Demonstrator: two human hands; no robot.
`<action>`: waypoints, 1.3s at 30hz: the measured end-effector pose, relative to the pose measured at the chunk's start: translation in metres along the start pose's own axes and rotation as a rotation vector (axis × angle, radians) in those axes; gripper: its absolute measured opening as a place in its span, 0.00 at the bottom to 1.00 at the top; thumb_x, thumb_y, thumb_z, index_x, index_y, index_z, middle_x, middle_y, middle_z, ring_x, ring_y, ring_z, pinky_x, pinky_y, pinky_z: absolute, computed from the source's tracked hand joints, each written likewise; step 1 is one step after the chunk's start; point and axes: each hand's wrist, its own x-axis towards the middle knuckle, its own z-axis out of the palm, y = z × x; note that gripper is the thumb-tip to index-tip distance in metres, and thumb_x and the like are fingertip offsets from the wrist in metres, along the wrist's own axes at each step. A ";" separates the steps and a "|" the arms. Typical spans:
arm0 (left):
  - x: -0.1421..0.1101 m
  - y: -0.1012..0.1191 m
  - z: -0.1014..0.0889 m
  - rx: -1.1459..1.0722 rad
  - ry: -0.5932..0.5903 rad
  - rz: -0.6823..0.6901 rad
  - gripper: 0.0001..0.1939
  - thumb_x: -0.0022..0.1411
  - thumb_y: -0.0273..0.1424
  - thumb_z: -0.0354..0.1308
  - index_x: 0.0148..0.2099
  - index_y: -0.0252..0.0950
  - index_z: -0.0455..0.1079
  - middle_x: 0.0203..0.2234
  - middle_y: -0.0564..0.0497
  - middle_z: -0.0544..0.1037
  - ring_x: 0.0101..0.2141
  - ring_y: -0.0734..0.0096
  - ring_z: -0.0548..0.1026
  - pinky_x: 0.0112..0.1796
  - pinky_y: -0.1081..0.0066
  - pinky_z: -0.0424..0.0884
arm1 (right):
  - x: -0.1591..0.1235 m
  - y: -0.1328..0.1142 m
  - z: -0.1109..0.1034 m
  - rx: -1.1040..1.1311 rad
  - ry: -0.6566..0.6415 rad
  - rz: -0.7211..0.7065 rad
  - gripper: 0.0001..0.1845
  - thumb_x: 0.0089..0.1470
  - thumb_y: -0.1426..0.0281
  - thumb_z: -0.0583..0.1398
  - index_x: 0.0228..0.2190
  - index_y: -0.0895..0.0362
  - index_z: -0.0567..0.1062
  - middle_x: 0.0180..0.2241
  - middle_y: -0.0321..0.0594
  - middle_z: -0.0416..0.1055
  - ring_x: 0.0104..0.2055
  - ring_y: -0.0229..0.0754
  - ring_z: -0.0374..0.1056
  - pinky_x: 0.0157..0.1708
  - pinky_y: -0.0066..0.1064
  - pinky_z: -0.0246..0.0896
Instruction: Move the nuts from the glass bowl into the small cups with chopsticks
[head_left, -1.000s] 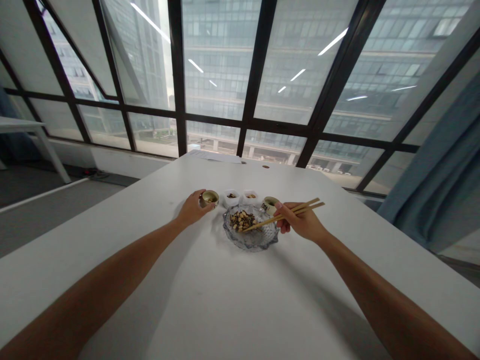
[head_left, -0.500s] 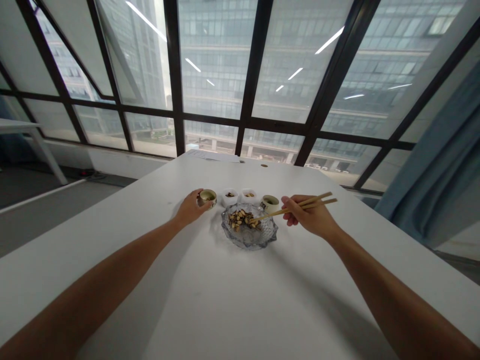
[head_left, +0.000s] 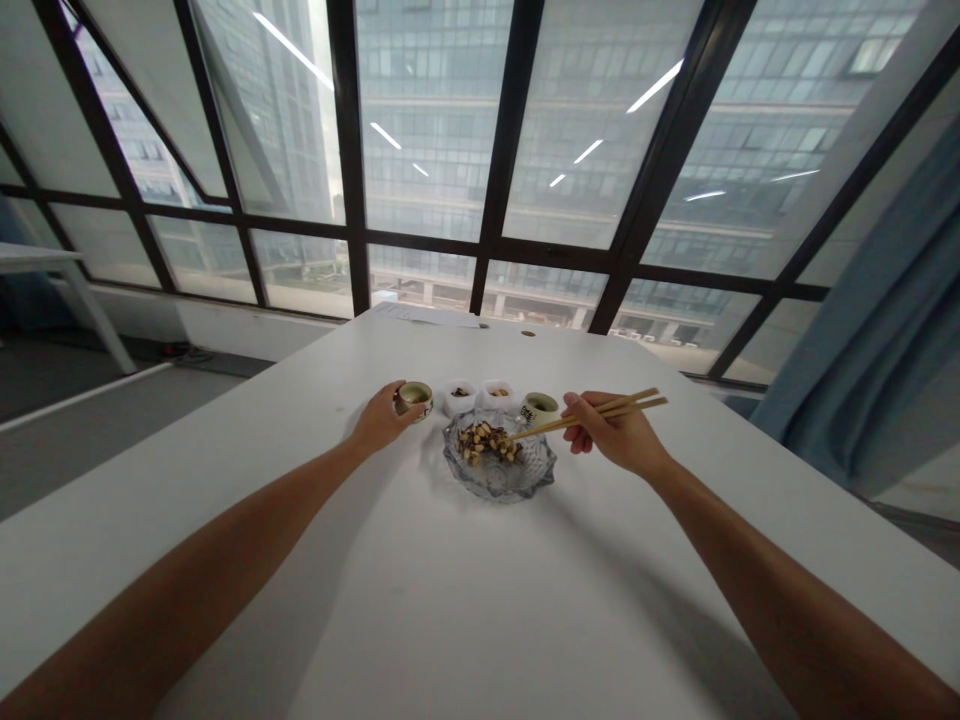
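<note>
Left hand [head_left: 381, 416] round cup [head_left: 418, 394] at ten o'clock of glass bowl [head_left: 499, 484] — right hand [head_left: 613, 430], near three, pinching chopsticks [head_left: 550, 427].

Got a black-framed window wall [head_left: 491, 240] up front, one pane [head_left: 150, 95] tilted open at left, office block [head_left: 435, 90] outside; a few strip-light reflections [head_left: 655, 86]; blue curtain [head_left: 862, 330] at right; white table [head_left: 30, 258] and grey floor [head_left: 97, 435] off left.

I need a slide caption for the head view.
Left hand grips a cup; right hand points chopsticks at small pieces in a glass dish.
</note>
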 end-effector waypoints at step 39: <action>0.061 0.062 0.045 0.305 -0.284 0.260 0.37 0.56 0.46 0.67 0.64 0.42 0.61 0.51 0.41 0.80 0.56 0.45 0.73 0.63 0.42 0.49 | 0.014 0.028 0.005 0.466 0.333 0.152 0.33 0.40 0.39 0.69 0.25 0.57 0.74 0.18 0.41 0.73 0.15 0.38 0.67 0.13 0.27 0.62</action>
